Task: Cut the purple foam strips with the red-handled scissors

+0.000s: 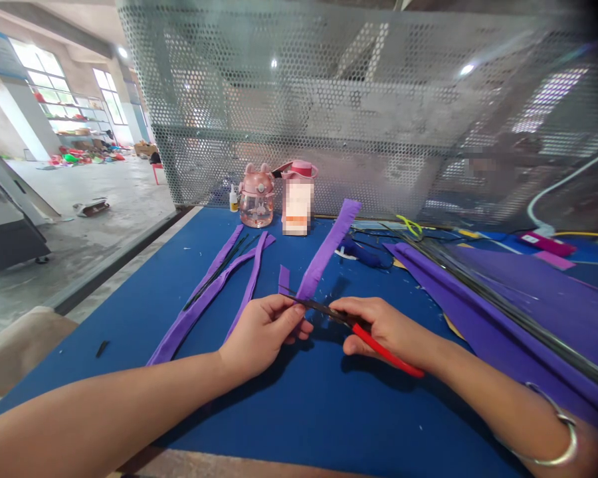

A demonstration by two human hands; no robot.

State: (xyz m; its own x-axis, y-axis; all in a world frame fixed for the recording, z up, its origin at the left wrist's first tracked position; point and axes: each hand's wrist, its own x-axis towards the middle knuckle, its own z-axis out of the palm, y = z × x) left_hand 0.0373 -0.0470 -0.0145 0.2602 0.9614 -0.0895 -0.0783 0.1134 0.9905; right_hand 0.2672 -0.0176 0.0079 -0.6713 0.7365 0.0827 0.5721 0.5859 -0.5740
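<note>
My left hand (pixel 262 332) is closed, pinching the near end of a long purple fabric strip (pixel 329 245) together with a thin black strip (pixel 311 304) that runs across to my right hand. My right hand (pixel 383 328) is closed around a red-handled cutting tool (pixel 386 354), whose dark tip meets the black strip just beside my left fingers. The purple strip rises away from my hands toward the back of the blue table (pixel 299 405).
Two more purple strips (pixel 214 285) with black strips lie at the left. A pile of purple fabric and long black strips (pixel 518 305) lies at the right. Two pink bottles (pixel 256 196) stand before a perforated metal screen (pixel 329 106). The table's edge drops off at the left.
</note>
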